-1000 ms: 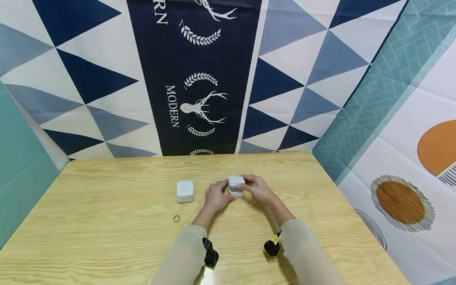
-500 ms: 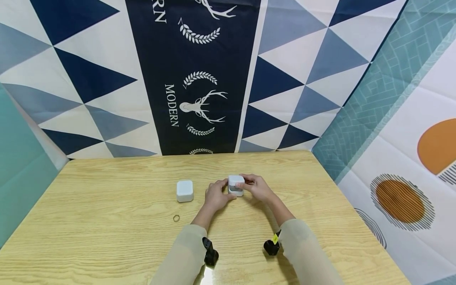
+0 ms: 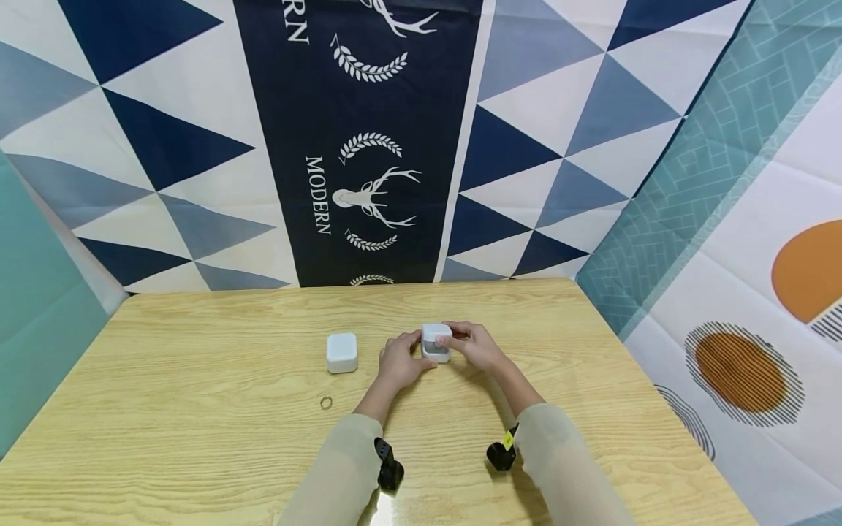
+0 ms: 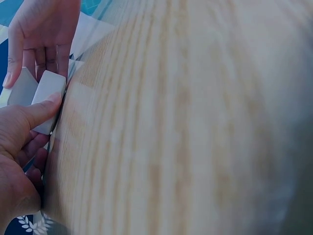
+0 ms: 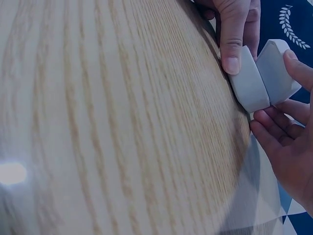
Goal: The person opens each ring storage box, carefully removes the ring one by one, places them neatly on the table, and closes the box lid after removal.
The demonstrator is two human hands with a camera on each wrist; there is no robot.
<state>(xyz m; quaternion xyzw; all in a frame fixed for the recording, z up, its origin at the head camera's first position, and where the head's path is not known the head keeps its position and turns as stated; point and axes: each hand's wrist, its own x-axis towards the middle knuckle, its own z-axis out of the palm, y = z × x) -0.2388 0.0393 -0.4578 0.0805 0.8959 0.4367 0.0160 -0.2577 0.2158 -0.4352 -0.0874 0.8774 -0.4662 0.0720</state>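
Note:
A small white hinged ring box (image 3: 431, 332) stands on the wooden table between both hands, its lid part-way raised. My left hand (image 3: 398, 361) holds the base (image 5: 248, 88) low down, thumb on the front. My right hand (image 3: 479, 349) pinches the lid (image 5: 275, 66), with the thumb at its front edge and fingers behind. In the left wrist view a gap shows between lid and base; the inside of the box cannot be made out. To the left sits a second white box (image 3: 341, 353), closed. Nearer me lies a small ring (image 3: 325, 402).
The light wooden table (image 3: 197, 438) meets a patterned cloth backdrop (image 3: 368, 146) along its far edge. Cloth hangings also stand at the left and right sides. A small black camera (image 3: 390, 471) is strapped at the left wrist, another black camera (image 3: 502, 456) at the right.
The lid has tilted up a little, and the gap above the base has widened. Both hands stay in nearly the same place. The second box and the ring have not moved.

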